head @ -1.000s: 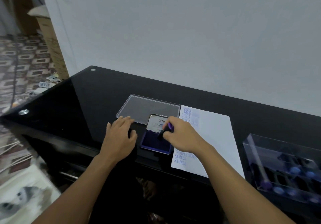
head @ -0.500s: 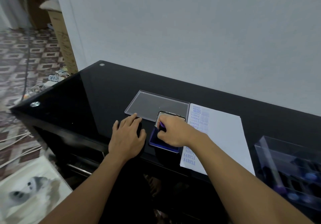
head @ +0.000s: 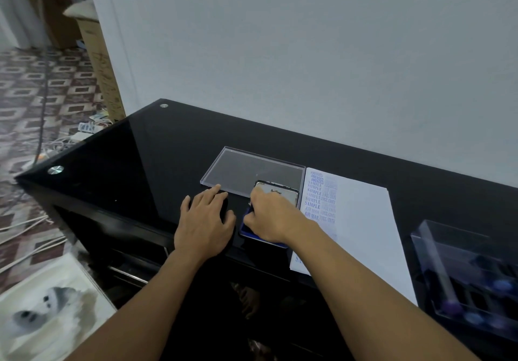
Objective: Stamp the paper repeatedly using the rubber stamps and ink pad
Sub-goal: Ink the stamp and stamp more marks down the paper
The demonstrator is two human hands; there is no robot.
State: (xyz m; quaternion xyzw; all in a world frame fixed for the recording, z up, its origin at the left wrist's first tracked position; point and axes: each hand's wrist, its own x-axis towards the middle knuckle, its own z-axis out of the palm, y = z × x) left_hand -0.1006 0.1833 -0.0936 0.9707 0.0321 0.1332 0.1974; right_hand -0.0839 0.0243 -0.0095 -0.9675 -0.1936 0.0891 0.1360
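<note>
Paper (head: pixel 361 220): AMENDED, SAMPLE, AIR MAIL. Pad (head: pixel 284 194): Artline.

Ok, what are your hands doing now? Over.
Right hand grips stamp on ink pad. Left hand flat on table. Paper beside pad, nothing between.

A plain pale wall (head: pixel 308 52) rises behind a glossy black glass table (head: pixel 134 170) with round metal studs (head: pixel 56 170) at its left corners. Beyond the table's left edge the floor (head: pixel 33 89) has brown-and-cream patterned tiles; a tall cardboard box (head: pixel 98 61) stands at the wall's end, white cables (head: pixel 64 142) lie strewn near it, and a mat (head: pixel 47 302) with a panda picture lies nearest. The light is dim and even
</note>
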